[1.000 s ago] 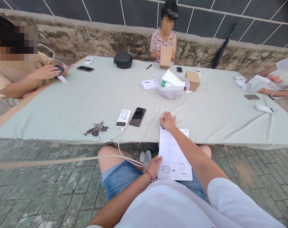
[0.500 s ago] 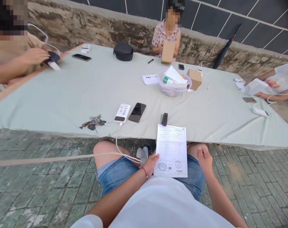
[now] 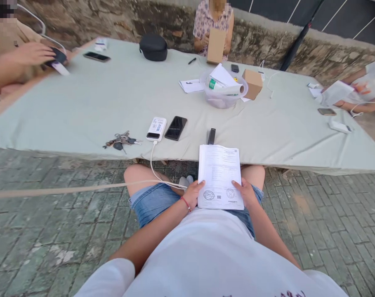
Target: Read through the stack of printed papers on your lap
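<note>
A printed paper document (image 3: 220, 175) with round stamps near its bottom rests on my lap, its top edge leaning on the table edge. My left hand (image 3: 193, 194) grips its lower left edge. My right hand (image 3: 245, 192) grips its lower right edge, thumb on the sheet. Just beyond the paper, a small black device (image 3: 211, 136) lies on the grey-green table cloth (image 3: 91, 107).
A white power bank (image 3: 156, 128) with a cable, a black phone (image 3: 175, 128) and keys (image 3: 121, 141) lie near the table's front edge. Further back stand a clear bowl of papers (image 3: 222, 97) and a cardboard box (image 3: 252, 83). Other people sit at the left, far side and right.
My right hand left the black device on the table, drew back to my lap and took the paper's lower right edge. The view tilted downward.
</note>
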`<move>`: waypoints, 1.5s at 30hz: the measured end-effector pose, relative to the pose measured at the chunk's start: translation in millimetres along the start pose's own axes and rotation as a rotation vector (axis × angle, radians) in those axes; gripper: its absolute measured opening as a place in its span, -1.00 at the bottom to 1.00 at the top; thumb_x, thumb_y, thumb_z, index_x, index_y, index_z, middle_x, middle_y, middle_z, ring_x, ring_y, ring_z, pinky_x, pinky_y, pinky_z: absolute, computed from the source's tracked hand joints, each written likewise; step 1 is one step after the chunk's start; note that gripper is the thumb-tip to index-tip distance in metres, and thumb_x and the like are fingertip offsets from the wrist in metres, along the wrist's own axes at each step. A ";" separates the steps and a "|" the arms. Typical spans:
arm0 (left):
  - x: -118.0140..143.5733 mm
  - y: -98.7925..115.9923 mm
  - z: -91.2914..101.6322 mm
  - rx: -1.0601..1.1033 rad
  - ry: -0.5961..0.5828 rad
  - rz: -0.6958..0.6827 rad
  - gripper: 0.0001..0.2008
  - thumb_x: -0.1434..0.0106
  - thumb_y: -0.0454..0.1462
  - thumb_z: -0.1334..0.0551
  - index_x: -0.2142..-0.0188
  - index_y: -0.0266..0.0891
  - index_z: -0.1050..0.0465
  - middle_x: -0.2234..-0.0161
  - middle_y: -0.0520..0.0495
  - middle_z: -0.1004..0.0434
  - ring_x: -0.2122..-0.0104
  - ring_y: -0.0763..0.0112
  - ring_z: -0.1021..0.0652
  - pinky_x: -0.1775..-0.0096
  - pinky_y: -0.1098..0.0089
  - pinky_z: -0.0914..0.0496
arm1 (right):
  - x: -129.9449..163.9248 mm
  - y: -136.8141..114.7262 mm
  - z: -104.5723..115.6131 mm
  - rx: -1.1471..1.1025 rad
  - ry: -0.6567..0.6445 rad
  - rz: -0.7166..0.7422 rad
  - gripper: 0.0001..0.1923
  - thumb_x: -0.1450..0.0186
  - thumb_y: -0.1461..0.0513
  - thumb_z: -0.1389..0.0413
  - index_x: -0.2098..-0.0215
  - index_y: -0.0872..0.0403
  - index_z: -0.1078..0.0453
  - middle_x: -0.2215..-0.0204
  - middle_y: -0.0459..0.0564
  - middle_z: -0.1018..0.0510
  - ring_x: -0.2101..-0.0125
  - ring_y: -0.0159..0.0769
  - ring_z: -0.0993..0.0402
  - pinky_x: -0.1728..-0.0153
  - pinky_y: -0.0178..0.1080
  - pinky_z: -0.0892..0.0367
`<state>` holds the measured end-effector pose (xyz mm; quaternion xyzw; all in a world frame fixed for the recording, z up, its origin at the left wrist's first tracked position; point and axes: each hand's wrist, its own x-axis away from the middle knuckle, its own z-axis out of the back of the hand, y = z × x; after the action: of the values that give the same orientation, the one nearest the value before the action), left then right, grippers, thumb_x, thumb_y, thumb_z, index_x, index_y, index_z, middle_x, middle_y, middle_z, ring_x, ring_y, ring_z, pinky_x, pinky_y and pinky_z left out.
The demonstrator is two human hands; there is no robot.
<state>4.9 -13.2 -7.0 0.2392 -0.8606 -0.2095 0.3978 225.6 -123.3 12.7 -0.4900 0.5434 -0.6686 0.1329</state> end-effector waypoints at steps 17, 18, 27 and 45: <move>22.3 13.9 14.0 -0.055 -0.002 0.008 -0.46 0.02 -0.27 -0.55 0.05 -0.43 -0.57 0.09 -0.39 -0.69 0.09 -0.07 -0.68 -0.03 0.01 -0.54 | 9.1 13.6 10.2 -0.010 -0.121 -0.008 -0.51 -0.07 0.05 -0.43 0.08 0.00 -0.50 0.12 0.05 -0.72 0.16 0.01 -0.69 0.05 0.04 -0.60; 22.5 13.7 13.8 -0.068 0.017 -0.006 -0.45 0.04 -0.27 -0.56 0.05 -0.42 -0.57 0.09 -0.38 -0.69 0.11 -0.05 -0.68 -0.01 0.03 -0.54 | 10.7 15.5 12.1 -0.011 -0.118 -0.023 -0.49 -0.06 0.07 -0.44 0.06 0.00 -0.50 0.10 0.04 -0.72 0.16 0.01 -0.69 0.06 0.04 -0.60; 17.1 10.3 16.3 0.013 0.041 0.055 -0.55 -0.10 -0.12 -0.49 0.10 -0.37 -0.58 0.14 -0.34 -0.70 0.11 -0.02 -0.66 0.03 0.10 -0.55 | 13.8 9.1 28.2 0.027 -0.061 -0.041 -0.50 -0.03 0.04 -0.40 0.09 -0.02 -0.51 0.21 0.02 -0.74 0.25 0.04 -0.70 0.18 0.05 -0.63; 17.9 12.5 16.3 -0.015 0.157 -0.085 -0.49 0.03 -0.16 -0.59 0.13 -0.31 -0.55 0.22 -0.23 -0.72 0.24 0.12 -0.69 0.11 0.13 -0.61 | 10.0 14.2 42.4 0.010 -0.056 -0.039 -0.51 -0.05 0.08 -0.43 0.08 0.04 -0.56 0.17 0.05 -0.73 0.20 0.02 -0.70 0.02 0.09 -0.59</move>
<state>-21.1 -10.9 0.7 0.2883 -0.8141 -0.2135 0.4567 249.6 -161.0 2.7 -0.5183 0.5264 -0.6599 0.1373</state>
